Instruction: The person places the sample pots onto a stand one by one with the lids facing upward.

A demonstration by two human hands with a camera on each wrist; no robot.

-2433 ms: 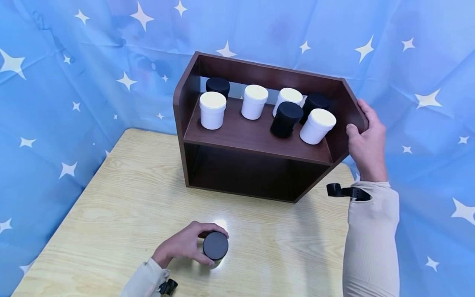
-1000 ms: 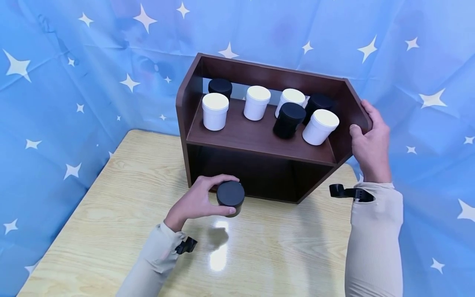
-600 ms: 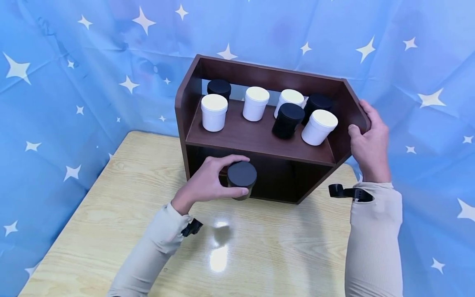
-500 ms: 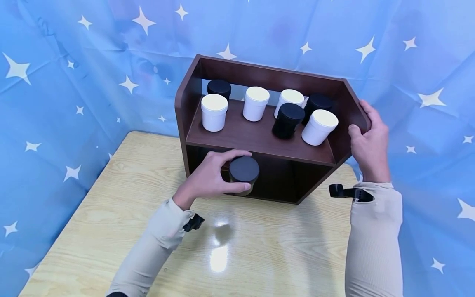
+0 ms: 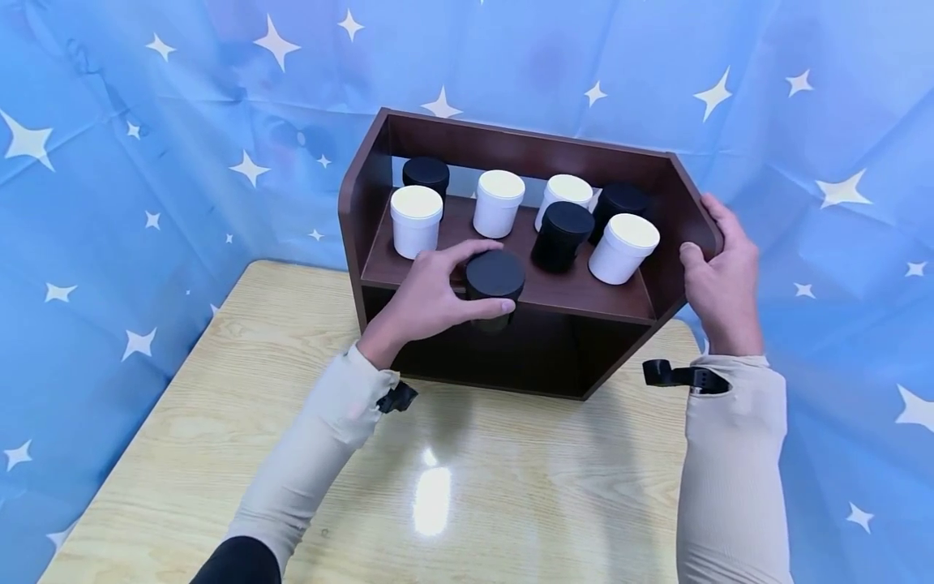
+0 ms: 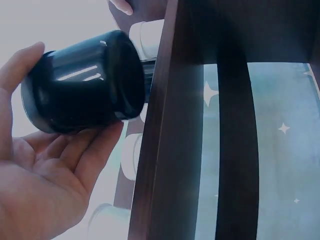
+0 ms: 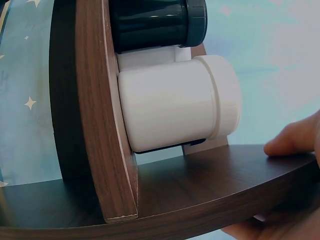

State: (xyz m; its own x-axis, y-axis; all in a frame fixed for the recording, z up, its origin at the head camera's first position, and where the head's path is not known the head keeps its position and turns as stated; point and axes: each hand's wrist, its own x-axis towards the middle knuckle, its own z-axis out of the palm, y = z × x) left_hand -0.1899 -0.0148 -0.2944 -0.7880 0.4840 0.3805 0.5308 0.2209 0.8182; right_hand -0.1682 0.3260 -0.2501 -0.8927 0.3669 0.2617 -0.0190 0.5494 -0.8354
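Observation:
My left hand grips a black lidded jar by its sides. The jar is upright before the front edge of the upper board of a dark brown two-tier shelf. In the left wrist view the jar's base is close to that board's edge; I cannot tell if they touch. My right hand holds the shelf's right side panel, thumb inside and fingers outside. Nearest to it on the board stands a white jar, with a black jar to its left.
Several more white and black jars share the upper board, among them a white one at front left. The shelf's lower compartment is dark. A wooden table lies beneath, with a blue star-patterned curtain behind.
My left hand has taken the black jar from the table and carried it up and forward to the upper board's front edge. My right hand has stayed on the side panel.

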